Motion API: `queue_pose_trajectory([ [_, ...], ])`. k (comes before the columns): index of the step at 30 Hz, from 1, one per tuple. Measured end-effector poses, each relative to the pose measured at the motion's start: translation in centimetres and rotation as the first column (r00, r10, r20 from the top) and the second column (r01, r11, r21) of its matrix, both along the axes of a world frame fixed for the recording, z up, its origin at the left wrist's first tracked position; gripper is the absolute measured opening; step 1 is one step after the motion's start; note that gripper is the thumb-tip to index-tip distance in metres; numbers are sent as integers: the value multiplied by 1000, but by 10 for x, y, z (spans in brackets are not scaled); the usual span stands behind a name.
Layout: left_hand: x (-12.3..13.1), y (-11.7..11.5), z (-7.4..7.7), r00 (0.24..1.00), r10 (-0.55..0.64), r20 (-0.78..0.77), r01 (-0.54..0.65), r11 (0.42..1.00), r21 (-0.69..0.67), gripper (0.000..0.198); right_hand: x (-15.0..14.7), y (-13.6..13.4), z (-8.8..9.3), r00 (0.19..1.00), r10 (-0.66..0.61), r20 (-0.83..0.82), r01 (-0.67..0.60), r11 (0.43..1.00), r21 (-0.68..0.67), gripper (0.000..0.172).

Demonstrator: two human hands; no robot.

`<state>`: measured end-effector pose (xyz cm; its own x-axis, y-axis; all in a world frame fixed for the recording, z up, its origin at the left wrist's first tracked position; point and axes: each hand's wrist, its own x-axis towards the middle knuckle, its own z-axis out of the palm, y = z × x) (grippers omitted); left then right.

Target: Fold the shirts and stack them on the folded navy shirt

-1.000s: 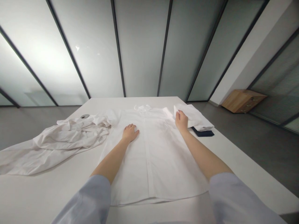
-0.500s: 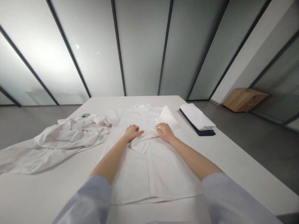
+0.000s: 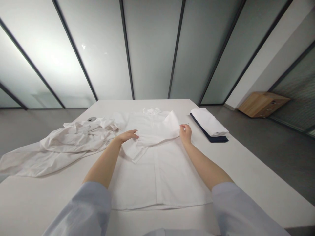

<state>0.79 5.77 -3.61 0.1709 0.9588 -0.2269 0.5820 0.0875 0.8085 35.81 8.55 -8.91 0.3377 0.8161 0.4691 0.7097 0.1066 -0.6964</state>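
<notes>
Here, the left hand lies open on a flat white button-front cotton shirt, while the right hand narrowly pinches the shirt's folded-over edge.

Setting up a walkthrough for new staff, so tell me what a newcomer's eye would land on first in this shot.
The white button-up shirt spread at the middle of the white table draws the eye first, with a flap folded across it and the left hand and right hand at that flap. To its left lies a crumpled white garment. To its right, a folded white cloth sits on a navy folded item.
</notes>
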Motion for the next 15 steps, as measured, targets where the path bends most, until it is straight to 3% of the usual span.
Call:
queue_pose_trajectory([
  [3, -15, -8, -1, 988, -99, 117, 123, 968, -219, 60, 0, 1, 0, 1000, -6, 15, 6, 1000, -1, 35],
  [6, -23, -16, 1, 950, -210, 232, 291, 865, -408, 53, -1, 2, -3, 1000, 4, 7, -4, 1000, 13, 33],
  [8, -25, -19, 3, 935, -213, 283, 320, 849, -420, 48, 0, 5, -7, 1000, 12, -9, -12, 999, 50, 30],
  [12, -31, -23, 3, 902, -182, 393, 322, 887, -330, 47, 3, 11, -14, 998, 22, -52, -15, 993, 119, 25],
  [15, -36, -24, -3, 919, -171, 357, 311, 869, -385, 37, 4, 14, -17, 997, 35, -70, -24, 987, 156, 22],
])
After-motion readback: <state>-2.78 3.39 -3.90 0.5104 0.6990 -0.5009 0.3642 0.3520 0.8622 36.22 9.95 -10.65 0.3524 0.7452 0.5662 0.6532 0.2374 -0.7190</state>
